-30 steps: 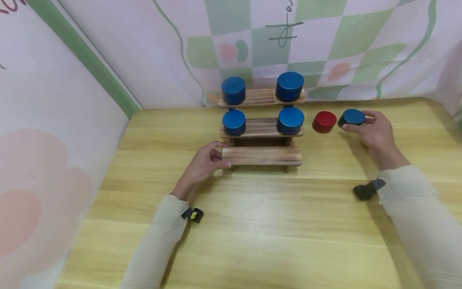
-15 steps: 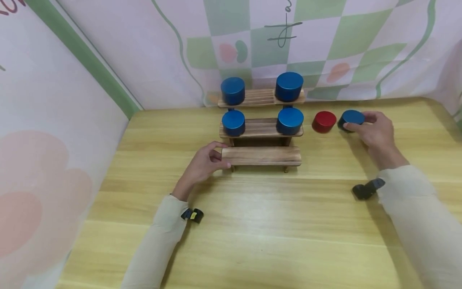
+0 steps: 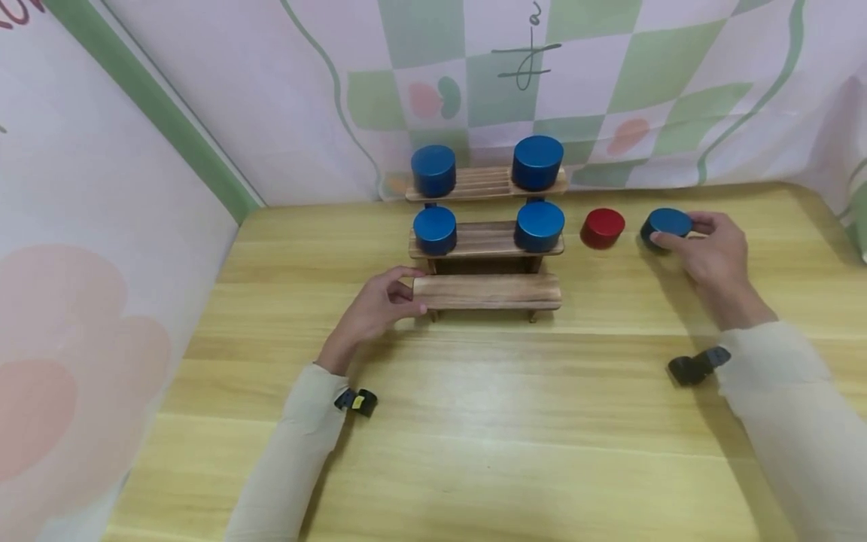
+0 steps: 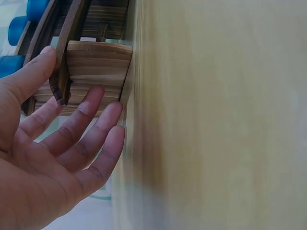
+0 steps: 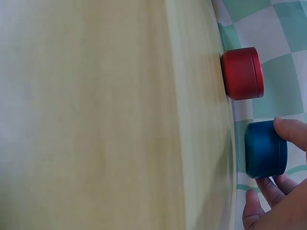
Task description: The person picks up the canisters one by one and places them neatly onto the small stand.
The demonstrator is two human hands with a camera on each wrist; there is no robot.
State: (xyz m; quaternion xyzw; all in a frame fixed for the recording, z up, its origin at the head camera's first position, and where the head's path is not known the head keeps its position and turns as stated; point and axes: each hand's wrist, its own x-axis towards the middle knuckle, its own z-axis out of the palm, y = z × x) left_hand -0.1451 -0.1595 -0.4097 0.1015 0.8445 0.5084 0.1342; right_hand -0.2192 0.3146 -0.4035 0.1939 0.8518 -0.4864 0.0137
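My left hand (image 3: 372,309) pinches the left end of the lowest step of a three-tier wooden stand (image 3: 486,292), thumb on one side and a finger on the other. In the left wrist view the other fingers (image 4: 111,143) spread below it. My right hand (image 3: 719,252) holds a blue round tin (image 3: 667,223) between thumb and fingers. The right wrist view shows this blue tin (image 5: 265,149) slightly above the table, upright. To its left, apart from it, a red round tin (image 3: 603,228) stands on the table. The lowest step carries nothing.
Blue tins stand on the stand's upper tiers: a top left tin (image 3: 433,171), a top right tin (image 3: 538,162), a middle left tin (image 3: 435,230) and a middle right tin (image 3: 539,226). Behind the wooden table (image 3: 474,436) hangs a checked cloth (image 3: 501,90).
My right hand has moved a little to the right with the blue tin, widening the gap to the red tin. My left hand keeps its grip on the stand. The head view has shifted slightly.
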